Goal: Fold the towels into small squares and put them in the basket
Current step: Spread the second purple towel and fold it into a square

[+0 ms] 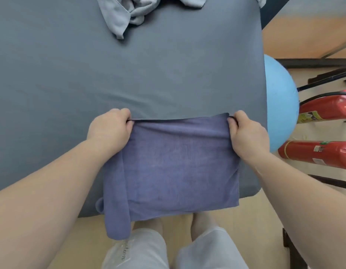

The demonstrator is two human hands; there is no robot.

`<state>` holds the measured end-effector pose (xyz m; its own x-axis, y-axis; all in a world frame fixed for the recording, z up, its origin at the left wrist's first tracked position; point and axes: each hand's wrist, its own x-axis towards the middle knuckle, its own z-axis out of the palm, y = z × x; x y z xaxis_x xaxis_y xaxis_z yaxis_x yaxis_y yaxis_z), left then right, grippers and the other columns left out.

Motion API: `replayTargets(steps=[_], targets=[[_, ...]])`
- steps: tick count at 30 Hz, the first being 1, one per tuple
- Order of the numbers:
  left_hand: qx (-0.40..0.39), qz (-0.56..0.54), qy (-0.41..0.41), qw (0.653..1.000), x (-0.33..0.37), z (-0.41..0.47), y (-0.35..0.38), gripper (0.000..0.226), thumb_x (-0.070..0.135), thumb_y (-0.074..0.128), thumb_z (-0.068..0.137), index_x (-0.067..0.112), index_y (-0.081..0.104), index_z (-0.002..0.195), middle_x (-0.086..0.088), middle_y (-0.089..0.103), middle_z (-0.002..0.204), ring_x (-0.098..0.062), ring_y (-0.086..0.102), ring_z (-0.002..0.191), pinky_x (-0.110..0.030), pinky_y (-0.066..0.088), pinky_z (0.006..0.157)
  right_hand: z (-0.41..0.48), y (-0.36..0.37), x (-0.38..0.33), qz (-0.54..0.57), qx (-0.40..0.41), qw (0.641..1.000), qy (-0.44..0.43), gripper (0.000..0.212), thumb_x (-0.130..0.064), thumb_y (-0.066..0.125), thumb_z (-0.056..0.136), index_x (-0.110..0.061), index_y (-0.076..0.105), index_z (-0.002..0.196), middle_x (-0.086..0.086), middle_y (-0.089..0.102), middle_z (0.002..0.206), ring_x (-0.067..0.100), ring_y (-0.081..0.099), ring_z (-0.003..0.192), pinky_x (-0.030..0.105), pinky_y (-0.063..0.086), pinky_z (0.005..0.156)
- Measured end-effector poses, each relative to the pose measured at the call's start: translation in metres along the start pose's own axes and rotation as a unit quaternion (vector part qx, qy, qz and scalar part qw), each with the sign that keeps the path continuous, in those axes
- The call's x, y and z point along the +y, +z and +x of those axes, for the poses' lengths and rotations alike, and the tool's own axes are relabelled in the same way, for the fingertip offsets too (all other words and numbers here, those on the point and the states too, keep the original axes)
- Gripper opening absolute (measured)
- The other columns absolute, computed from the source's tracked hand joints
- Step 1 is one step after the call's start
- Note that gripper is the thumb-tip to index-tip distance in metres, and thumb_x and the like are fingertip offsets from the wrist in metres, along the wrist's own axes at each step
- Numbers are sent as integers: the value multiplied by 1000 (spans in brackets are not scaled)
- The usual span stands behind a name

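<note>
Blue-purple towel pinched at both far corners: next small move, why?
Probably slide the blue-purple cloth towel further onto the grey table: left hand and right hand pinch its far corners, but its near edge and a loose strip overhang.

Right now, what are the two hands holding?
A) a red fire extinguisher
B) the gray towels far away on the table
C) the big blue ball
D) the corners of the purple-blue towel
D: the left hand and the right hand each pinch a far corner of the purple-blue towel, which lies on the table.
</note>
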<state>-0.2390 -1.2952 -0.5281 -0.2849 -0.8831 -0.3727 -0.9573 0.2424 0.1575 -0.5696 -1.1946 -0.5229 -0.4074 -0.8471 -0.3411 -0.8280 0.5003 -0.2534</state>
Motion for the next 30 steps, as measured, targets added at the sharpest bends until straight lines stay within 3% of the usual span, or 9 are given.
replayTargets(steps=[3,6,10,12,15,18,21,26,30], targets=[[59,62,43,995,0,38,-3,25,36,51,98,12,58,95,-17,60,94,-41,62,84,-43,45,66,40,-4,-2,-20,16,999,-31,28,-42,38,105,-18,52,103,16,66,89,32,42,74,39,33,65],[109,95,69,987,0,73,-10,25,35,51,98,10,58,96,-19,59,93,-43,61,82,-45,43,63,75,-9,-8,-26,43,996,-69,27,-41,39,105,-17,52,102,17,66,90,35,47,76,40,34,66],[158,56,83,982,7,103,-22,27,31,55,96,9,58,112,-24,55,106,-46,54,94,-55,46,74,113,-12,-12,9,85,995,-55,27,-39,41,103,-16,51,111,19,64,104,36,50,84,40,33,70],[162,42,79,983,16,106,-24,40,31,58,95,11,53,129,-24,51,120,-47,49,104,-57,43,85,117,-11,-16,33,124,991,-47,40,-41,44,100,-17,48,131,15,57,123,36,50,103,43,38,82],[186,-10,33,982,30,93,-19,48,33,56,96,14,47,138,-20,48,132,-45,44,114,-54,37,95,90,-3,-41,-5,178,981,-78,66,-53,44,95,-23,33,154,14,35,152,37,36,137,49,28,107],[209,-74,-25,975,27,56,-4,45,33,51,94,14,49,135,-20,49,131,-43,44,117,-50,35,100,39,25,-78,-21,104,986,-129,76,-62,37,95,-29,16,161,14,7,167,37,6,154,59,5,121],[193,-113,-102,969,4,12,16,43,33,44,92,15,51,131,-18,55,125,-40,47,116,-46,34,99,-2,65,-83,-67,-5,983,-172,75,-68,27,97,-35,4,161,10,-13,168,37,-15,153,65,-6,120],[151,-147,-176,961,-21,-56,36,31,23,47,95,13,53,123,-12,59,110,-37,49,107,-47,37,97,-4,84,-64,-136,-37,975,-171,76,-75,21,95,-40,0,160,8,-17,168,38,-18,152,64,-5,120],[95,-166,-205,960,-26,-84,40,15,18,53,96,18,60,109,-2,58,102,-30,50,100,-45,44,84,-6,84,-68,-146,-38,975,-165,78,-77,18,93,-41,0,159,7,-17,168,37,-19,152,65,-4,120]])
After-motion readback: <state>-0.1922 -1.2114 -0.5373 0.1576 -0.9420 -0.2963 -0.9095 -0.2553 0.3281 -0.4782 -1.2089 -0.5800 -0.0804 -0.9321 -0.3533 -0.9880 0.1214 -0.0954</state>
